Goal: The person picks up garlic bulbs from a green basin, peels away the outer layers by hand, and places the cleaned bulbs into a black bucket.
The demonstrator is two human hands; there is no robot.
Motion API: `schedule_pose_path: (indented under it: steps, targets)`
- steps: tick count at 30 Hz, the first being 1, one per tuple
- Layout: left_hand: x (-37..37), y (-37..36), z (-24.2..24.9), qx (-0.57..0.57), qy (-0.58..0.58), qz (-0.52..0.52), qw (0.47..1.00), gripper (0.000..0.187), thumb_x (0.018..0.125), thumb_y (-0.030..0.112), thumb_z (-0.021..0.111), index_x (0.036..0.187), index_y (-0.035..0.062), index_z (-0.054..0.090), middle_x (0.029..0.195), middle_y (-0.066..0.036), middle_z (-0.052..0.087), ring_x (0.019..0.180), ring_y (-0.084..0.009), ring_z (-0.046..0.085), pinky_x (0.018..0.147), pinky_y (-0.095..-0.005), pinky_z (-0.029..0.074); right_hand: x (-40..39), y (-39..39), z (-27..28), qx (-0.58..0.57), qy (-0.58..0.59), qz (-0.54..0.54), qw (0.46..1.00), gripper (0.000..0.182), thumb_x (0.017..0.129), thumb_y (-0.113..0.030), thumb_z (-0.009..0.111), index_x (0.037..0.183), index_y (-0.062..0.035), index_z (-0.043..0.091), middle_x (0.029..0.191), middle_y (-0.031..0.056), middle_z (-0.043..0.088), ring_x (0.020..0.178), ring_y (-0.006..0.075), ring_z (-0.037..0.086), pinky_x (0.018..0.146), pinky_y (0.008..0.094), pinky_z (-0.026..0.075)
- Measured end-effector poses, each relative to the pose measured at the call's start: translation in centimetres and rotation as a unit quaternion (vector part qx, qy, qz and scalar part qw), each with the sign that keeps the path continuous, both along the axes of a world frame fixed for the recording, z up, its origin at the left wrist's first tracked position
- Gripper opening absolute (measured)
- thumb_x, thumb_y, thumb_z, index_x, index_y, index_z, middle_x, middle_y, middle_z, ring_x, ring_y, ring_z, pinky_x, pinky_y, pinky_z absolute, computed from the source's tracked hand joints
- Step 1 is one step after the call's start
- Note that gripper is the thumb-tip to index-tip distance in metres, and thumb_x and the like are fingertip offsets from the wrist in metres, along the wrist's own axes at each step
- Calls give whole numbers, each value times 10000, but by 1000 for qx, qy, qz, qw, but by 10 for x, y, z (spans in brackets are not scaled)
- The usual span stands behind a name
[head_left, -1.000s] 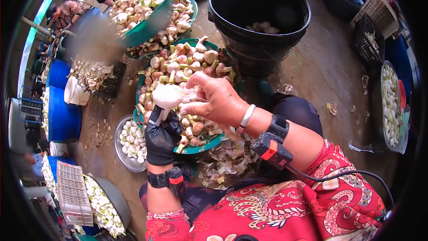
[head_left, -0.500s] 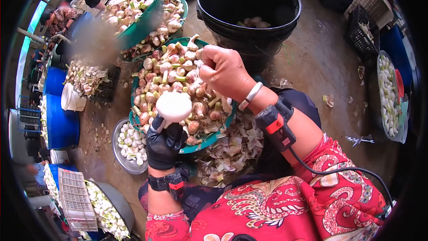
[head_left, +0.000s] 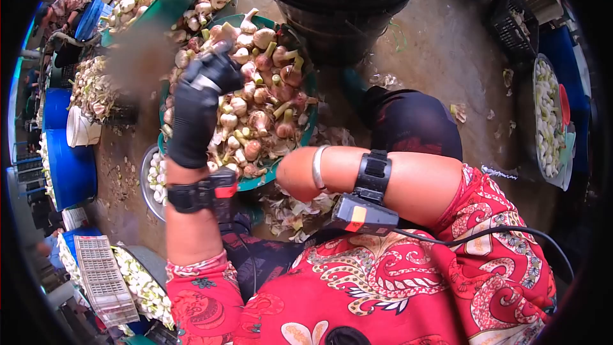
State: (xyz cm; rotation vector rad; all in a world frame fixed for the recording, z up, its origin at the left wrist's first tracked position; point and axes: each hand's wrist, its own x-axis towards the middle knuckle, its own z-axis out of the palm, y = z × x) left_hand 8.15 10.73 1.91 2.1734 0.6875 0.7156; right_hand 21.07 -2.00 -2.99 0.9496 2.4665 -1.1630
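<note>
My left hand [head_left: 207, 80], in a black glove, is over the left part of a pile of garlic bulbs [head_left: 260, 121] in a green basin [head_left: 311, 128]. Its fingers are curled down at the bulbs, and what lies inside them is hidden. A pinkish bulb [head_left: 220, 48] shows right at its fingertips. My bare right hand [head_left: 297, 174], with a bracelet at the wrist, is low by the basin's near rim. Its fingers are turned away from view and smeared. Loose garlic skins [head_left: 290, 214] lie below it.
A black bucket [head_left: 325, 19] stands beyond the basin, with a pale thing at its top edge. Left are a metal bowl [head_left: 152, 201] of peeled garlic and a blue barrel [head_left: 70, 169]. A tray [head_left: 547, 121] of garlic stands right. Another person [head_left: 67, 6] sits far left.
The white peeled bulb has left my left hand, which has moved up and left onto the pile. My right hand has dropped toward me from above the basin. The view has shifted.
</note>
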Motion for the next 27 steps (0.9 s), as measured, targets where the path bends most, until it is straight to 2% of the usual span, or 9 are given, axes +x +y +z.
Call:
schedule_pose_path:
  steps: [1, 4, 7, 9, 11, 15, 17, 23, 27]
  targets:
    - [-5, -10, -40, -299, -36, 140, 943, 206, 909, 72, 556, 1080, 8, 652, 957, -44, 666, 900, -146, 611, 865, -297, 480, 9, 6, 6, 27, 22, -40, 999, 162, 652, -119, 609, 752, -44, 713, 793, 177, 675, 775, 351, 657, 693, 429, 526]
    - [-52, -21, -183, -129, 227, 129, 957, 390, 784, 207, 723, 1138, 64, 646, 1088, -152, 655, 1020, -293, 622, 902, -368, 478, 35, 30, 37, 104, 28, -216, 970, 128, 657, -94, 601, 718, -50, 705, 736, 192, 660, 755, 361, 658, 678, 425, 536]
    - [-35, -35, -201, -100, 479, 147, 859, 582, 752, 387, 716, 1292, 238, 555, 1231, -188, 544, 1156, -341, 522, 967, -459, 424, 45, 38, 28, 218, 109, -388, 889, 127, 687, -88, 605, 777, -15, 657, 784, 207, 642, 776, 375, 637, 688, 457, 514]
    - [-24, -33, -213, -97, 486, 177, 850, 619, 720, 443, 719, 1297, 364, 510, 1259, -165, 473, 1193, -383, 460, 958, -535, 402, 46, 43, 27, 228, 126, -414, 872, 138, 701, -105, 612, 796, -7, 635, 771, 200, 631, 774, 386, 626, 700, 468, 502]
    - [-33, -22, -245, -78, 410, 204, 886, 541, 768, 369, 684, 1283, 292, 536, 1249, -164, 525, 1169, -356, 507, 947, -498, 427, 47, 45, 30, 226, 177, -442, 850, 140, 710, -119, 616, 800, -14, 642, 754, 198, 627, 797, 389, 625, 720, 463, 500]
    - [-55, 2, -243, -106, 461, 159, 867, 412, 816, 267, 630, 1218, 189, 598, 1184, -152, 610, 1108, -318, 576, 932, -439, 454, 47, 47, 26, 259, 198, -467, 822, 127, 726, -119, 615, 787, -9, 635, 763, 205, 626, 773, 386, 620, 710, 456, 501]
    - [-67, 6, -240, -134, 382, 235, 884, 320, 837, 194, 591, 1139, 103, 644, 1103, -144, 662, 1047, -302, 619, 920, -392, 468, 49, 51, 29, 253, 197, -467, 824, 122, 724, -115, 613, 778, -8, 633, 757, 205, 623, 764, 388, 617, 699, 453, 500]
    - [-29, -27, -240, -100, 268, 139, 948, 269, 831, 251, 614, 1023, 73, 679, 979, -168, 668, 949, -365, 620, 860, -429, 477, 47, 54, 31, 304, 245, -477, 788, 103, 710, -97, 605, 757, -6, 619, 719, 211, 601, 738, 392, 606, 667, 449, 493]
    - [4, -48, -259, -158, 273, 128, 940, 246, 835, 209, 613, 1012, 44, 655, 920, -128, 678, 854, -290, 646, 765, -373, 500, 44, 56, 28, 295, 255, -489, 781, 106, 713, -96, 610, 765, -4, 617, 722, 205, 605, 732, 389, 606, 672, 445, 495]
